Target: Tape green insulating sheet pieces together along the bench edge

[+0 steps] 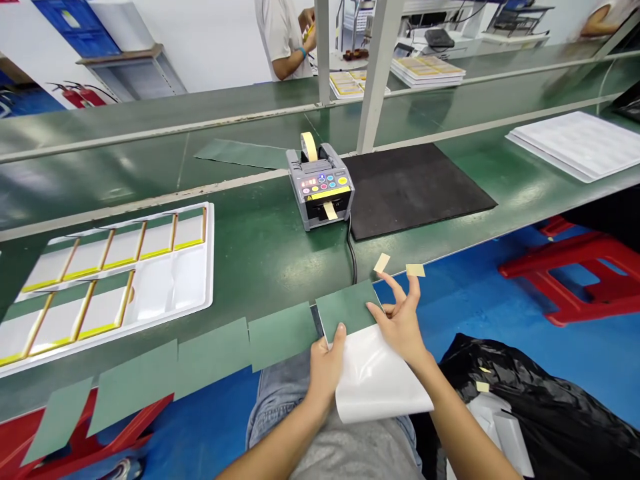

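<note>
My left hand [325, 370] pinches the lower left corner of a small panel faced with a green sheet [347, 308], its thumb lying on top. From the panel's near side a glossy white film [383, 377] curls down over my lap. My right hand [403, 327] grips the panel's right edge, thumb on top. Its two raised fingers each carry a short piece of cream tape [381, 263] at the tip. Left of the panel, several green sheets [215, 357] lie in a row along the table's edge, overhanging it.
A tape dispenser [320, 190] with a tape end sticking out stands ahead, beside a black mat [420, 190]. At left lies a white tray [206, 280] of yellow-edged panels. White trays [580, 143] are stacked at right. Below are a red stool [575, 273] and black bag [540, 393]. Another person [285, 40] stands beyond.
</note>
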